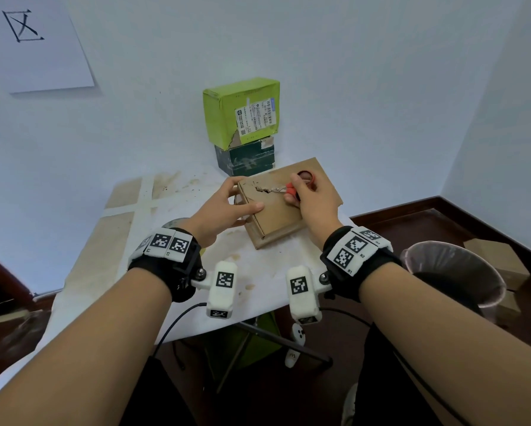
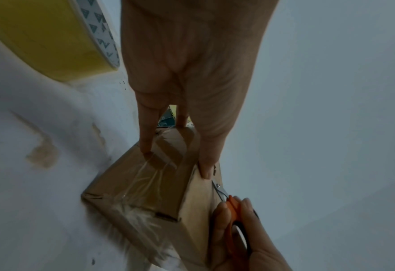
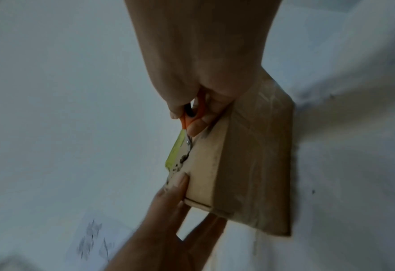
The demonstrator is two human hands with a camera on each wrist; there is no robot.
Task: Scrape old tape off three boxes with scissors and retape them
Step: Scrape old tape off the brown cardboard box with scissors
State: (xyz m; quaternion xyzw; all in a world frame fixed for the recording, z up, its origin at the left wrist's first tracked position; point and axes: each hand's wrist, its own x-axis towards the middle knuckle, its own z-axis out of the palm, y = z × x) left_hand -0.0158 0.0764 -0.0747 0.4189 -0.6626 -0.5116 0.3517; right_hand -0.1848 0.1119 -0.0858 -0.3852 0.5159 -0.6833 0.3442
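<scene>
A brown cardboard box (image 1: 276, 213) lies on the white-covered table (image 1: 172, 272). My left hand (image 1: 238, 199) grips its left end, thumb (image 2: 205, 165) on the top face and fingers (image 2: 145, 144) down the taped side. My right hand (image 1: 298, 192) grips orange-handled scissors (image 1: 290, 189), whose blades lie flat on the top face at a torn scrap of tape (image 1: 262, 189). Wrinkled clear tape (image 2: 145, 177) covers the box's side. In the right wrist view the scissors (image 3: 188, 121) run along the box (image 3: 249, 165) edge toward my left thumb (image 3: 177, 181).
A light green box (image 1: 242, 112) with a shipping label sits on a dark green box (image 1: 245, 161) against the wall behind. A yellow tape roll (image 2: 52, 36) lies by my left wrist. A lined bin (image 1: 455, 272) stands at the table's right.
</scene>
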